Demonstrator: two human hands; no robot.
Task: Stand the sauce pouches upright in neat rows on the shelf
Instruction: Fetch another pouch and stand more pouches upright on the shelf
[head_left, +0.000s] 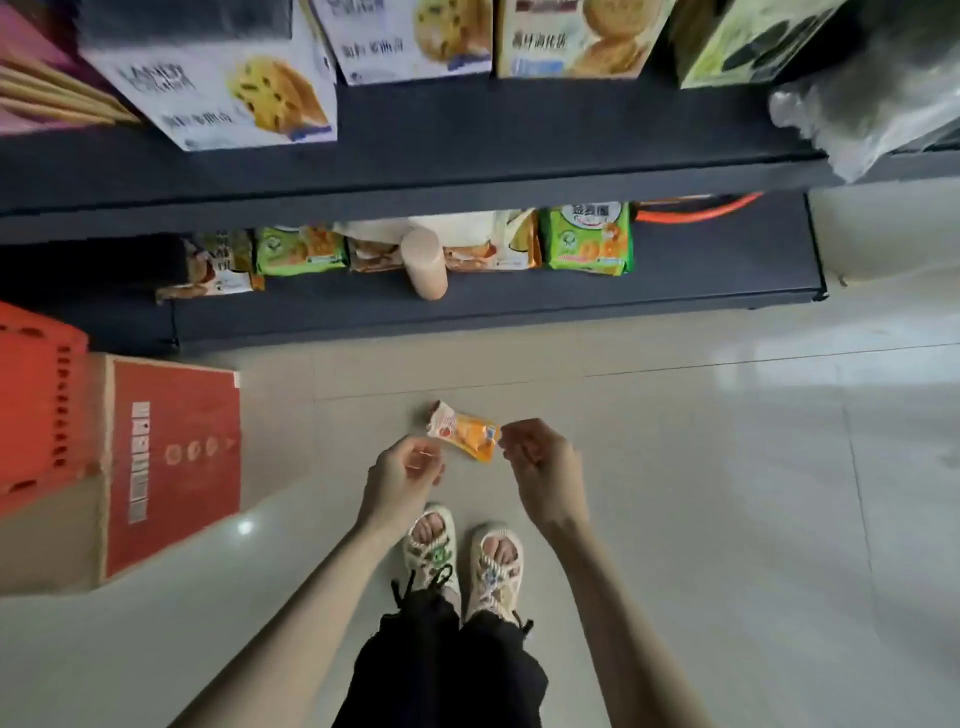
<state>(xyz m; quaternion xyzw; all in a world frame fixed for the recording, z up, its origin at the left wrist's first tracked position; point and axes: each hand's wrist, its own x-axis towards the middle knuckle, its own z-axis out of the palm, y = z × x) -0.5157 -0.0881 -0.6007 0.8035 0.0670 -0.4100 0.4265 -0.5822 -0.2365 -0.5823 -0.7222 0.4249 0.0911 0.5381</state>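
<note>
An orange and white sauce pouch hangs flat in the air above the tiled floor, in front of the dark shelf. My right hand pinches its right end between fingertips. My left hand is just below the pouch's left end, fingers curled, and I cannot tell whether it touches the pouch. Both forearms reach forward from the bottom of the view.
The lower shelf holds green and orange snack packs and a pale pink bottle lying down. Biscuit boxes stand on the upper shelf. A red carton and an orange crate sit at left. My sandalled feet are below.
</note>
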